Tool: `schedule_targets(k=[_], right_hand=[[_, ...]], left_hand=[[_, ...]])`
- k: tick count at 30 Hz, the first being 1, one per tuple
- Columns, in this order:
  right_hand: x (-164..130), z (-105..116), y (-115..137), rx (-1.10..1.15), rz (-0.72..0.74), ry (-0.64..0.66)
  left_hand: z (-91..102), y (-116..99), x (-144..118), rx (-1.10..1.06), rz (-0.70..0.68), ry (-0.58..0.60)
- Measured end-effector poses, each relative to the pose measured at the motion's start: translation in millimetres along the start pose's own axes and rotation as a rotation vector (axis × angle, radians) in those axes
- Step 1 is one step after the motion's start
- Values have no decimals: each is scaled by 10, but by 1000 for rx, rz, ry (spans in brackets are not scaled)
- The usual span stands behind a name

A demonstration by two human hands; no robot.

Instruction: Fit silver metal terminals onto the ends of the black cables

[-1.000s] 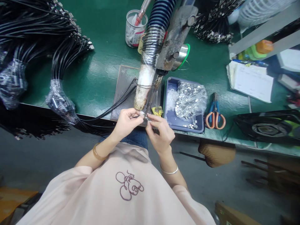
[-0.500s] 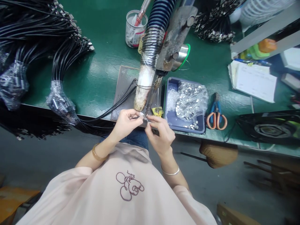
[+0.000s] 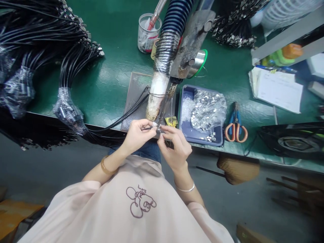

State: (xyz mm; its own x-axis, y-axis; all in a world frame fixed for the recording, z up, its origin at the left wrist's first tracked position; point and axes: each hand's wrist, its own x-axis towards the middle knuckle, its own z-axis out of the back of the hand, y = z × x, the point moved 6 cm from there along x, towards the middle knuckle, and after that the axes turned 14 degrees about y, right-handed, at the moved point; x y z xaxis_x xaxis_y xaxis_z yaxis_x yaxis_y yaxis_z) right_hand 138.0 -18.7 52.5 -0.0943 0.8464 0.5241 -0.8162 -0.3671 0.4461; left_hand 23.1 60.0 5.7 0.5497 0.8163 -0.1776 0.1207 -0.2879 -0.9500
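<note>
My left hand (image 3: 138,135) is closed in a pinch on the end of a black cable (image 3: 146,128) at the table's front edge. Close beside it, my right hand (image 3: 176,145) is closed too, with thumb and forefinger around a thin, silvery piece too small to name. The fingertips of both hands almost meet under the tip of a soldering iron (image 3: 164,107) fixed to a metal arm. Left of the iron hangs a suction hose (image 3: 174,20) with a stained white nozzle (image 3: 157,89). A small yellow packet (image 3: 171,121) lies just behind my right fingers.
A blue tray (image 3: 185,135) with a bag of small metal connectors (image 3: 209,108) stands to the right, beside pliers (image 3: 236,125). Bundles of black cables (image 3: 68,108) lie left. Behind are a plastic cup (image 3: 146,42) and a wire spool (image 3: 198,64). A fan-like black device (image 3: 296,141) sits far right.
The whole view has shifted slightly, so the table things appear a little to the right and lower. Both hands keep their pinch at the iron's tip, with hardly any movement.
</note>
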Motion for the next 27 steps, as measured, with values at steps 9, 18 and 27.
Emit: schedule_targets(k=[9, 18, 27], right_hand=[[-19, -8, -11, 6, 28, 34], [36, 14, -49, 79, -44, 82], [108, 47, 14, 3, 5, 102]], left_hand=[[24, 47, -12, 14, 24, 19], [15, 114, 1, -108, 6, 53], [40, 53, -2, -36, -54, 69]])
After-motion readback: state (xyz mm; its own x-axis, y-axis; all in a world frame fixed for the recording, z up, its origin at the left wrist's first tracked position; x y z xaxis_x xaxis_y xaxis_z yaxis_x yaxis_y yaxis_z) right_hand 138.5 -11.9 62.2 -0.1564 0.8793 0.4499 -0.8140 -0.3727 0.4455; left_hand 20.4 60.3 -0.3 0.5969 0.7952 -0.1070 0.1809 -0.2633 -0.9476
